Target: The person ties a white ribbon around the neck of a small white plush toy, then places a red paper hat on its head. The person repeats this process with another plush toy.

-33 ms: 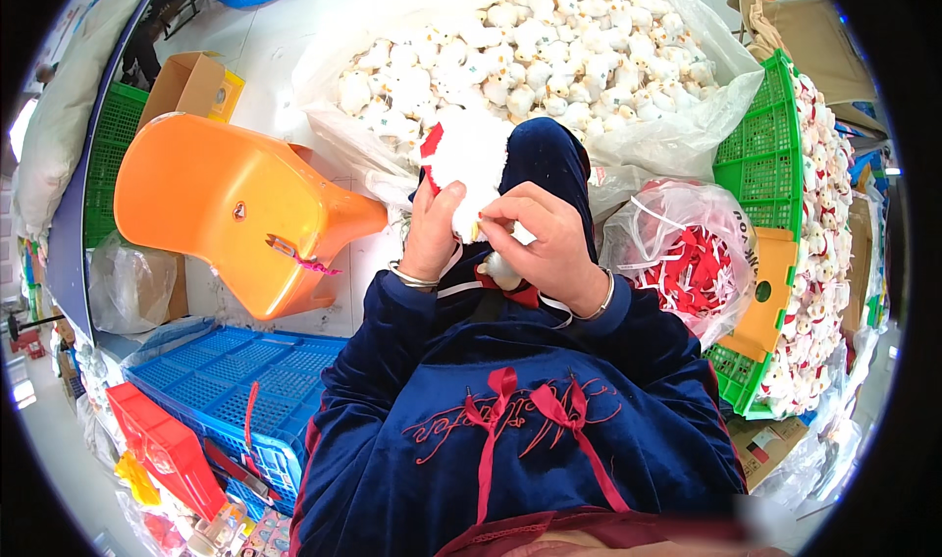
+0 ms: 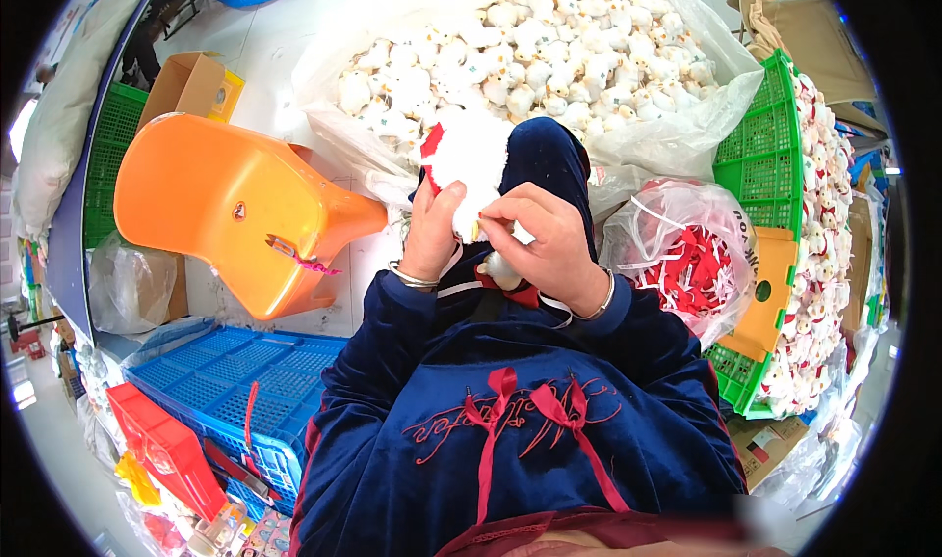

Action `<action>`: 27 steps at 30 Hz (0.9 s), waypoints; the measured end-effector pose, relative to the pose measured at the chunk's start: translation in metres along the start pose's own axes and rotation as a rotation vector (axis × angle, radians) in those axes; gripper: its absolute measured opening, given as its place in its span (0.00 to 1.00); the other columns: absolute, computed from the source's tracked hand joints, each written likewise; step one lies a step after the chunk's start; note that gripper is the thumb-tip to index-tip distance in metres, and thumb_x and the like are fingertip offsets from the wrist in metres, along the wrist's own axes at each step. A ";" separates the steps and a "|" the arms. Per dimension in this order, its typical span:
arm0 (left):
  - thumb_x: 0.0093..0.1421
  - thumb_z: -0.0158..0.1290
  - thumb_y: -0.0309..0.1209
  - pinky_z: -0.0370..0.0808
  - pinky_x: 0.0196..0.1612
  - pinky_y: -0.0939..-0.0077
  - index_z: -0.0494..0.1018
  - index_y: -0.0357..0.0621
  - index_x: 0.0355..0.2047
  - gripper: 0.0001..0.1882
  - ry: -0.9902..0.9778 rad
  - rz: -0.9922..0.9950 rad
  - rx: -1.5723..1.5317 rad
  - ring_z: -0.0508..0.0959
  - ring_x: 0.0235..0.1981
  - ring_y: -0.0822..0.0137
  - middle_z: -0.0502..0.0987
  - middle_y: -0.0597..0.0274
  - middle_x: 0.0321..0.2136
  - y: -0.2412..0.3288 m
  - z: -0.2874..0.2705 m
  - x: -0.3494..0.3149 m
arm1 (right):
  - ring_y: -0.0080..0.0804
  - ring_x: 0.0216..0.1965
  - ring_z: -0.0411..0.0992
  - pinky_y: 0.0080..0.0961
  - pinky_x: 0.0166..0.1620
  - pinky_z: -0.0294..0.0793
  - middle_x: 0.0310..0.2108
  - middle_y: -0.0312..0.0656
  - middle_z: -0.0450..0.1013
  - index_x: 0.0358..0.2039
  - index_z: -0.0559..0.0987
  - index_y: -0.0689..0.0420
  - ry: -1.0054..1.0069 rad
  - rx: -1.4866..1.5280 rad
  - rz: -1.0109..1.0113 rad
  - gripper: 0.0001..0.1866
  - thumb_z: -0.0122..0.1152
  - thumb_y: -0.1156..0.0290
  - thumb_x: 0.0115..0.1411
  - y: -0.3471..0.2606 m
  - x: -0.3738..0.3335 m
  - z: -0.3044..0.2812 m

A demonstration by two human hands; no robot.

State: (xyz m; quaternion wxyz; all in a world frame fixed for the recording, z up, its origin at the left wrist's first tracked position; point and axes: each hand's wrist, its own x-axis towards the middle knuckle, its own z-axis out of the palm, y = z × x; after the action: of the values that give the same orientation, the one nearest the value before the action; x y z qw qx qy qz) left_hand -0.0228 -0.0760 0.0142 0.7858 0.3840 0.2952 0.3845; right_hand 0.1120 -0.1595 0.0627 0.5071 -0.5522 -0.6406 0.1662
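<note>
A fluffy white plush toy (image 2: 473, 155) with a red patch of cloth on its left side lies over my lap, its white parts overexposed. My left hand (image 2: 432, 235) is closed around its near left edge, thumb on top. Thumb and forefinger of my right hand (image 2: 551, 253) pinch the toy's near end, beside a small yellow part. What exactly sits between those fingertips is too small to make out. Below my right fingers, a small pale rounded thing (image 2: 502, 270) rests on my lap against some red cloth, partly hidden by the hand.
Ahead lies a big clear plastic bag (image 2: 363, 140) full of small white plush toys (image 2: 549, 56). To the right are a bag of red cloth pieces (image 2: 692, 272) and a green crate (image 2: 760, 150). An orange chair (image 2: 196, 194) holding small snips (image 2: 280, 246) and a blue crate (image 2: 221, 371) stand left.
</note>
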 end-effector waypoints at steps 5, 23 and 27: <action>0.63 0.46 0.39 0.76 0.49 0.69 0.67 0.36 0.59 0.27 -0.020 0.008 0.008 0.79 0.46 0.62 0.77 0.54 0.48 -0.005 -0.004 0.000 | 0.37 0.25 0.75 0.29 0.28 0.73 0.25 0.40 0.74 0.32 0.81 0.57 0.018 -0.138 -0.076 0.08 0.70 0.78 0.52 0.003 0.002 -0.001; 0.66 0.44 0.42 0.75 0.54 0.65 0.68 0.33 0.57 0.27 -0.071 -0.124 -0.156 0.79 0.50 0.59 0.78 0.51 0.50 -0.020 -0.019 0.005 | 0.18 0.26 0.72 0.18 0.32 0.71 0.25 0.35 0.76 0.31 0.80 0.62 -0.115 0.248 0.400 0.03 0.65 0.77 0.58 -0.001 0.009 0.000; 0.67 0.43 0.43 0.73 0.58 0.62 0.67 0.33 0.58 0.28 -0.091 -0.156 -0.185 0.78 0.53 0.56 0.77 0.49 0.53 -0.026 -0.023 0.007 | 0.16 0.27 0.71 0.18 0.32 0.71 0.25 0.34 0.76 0.31 0.80 0.63 -0.133 0.305 0.461 0.03 0.64 0.76 0.59 -0.001 0.010 0.000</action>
State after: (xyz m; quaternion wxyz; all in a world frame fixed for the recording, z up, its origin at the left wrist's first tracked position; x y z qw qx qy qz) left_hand -0.0270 -0.0722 -0.0206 0.8581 0.3029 0.2513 0.3297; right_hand 0.1126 -0.1512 0.0679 0.4901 -0.5886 -0.4974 0.4073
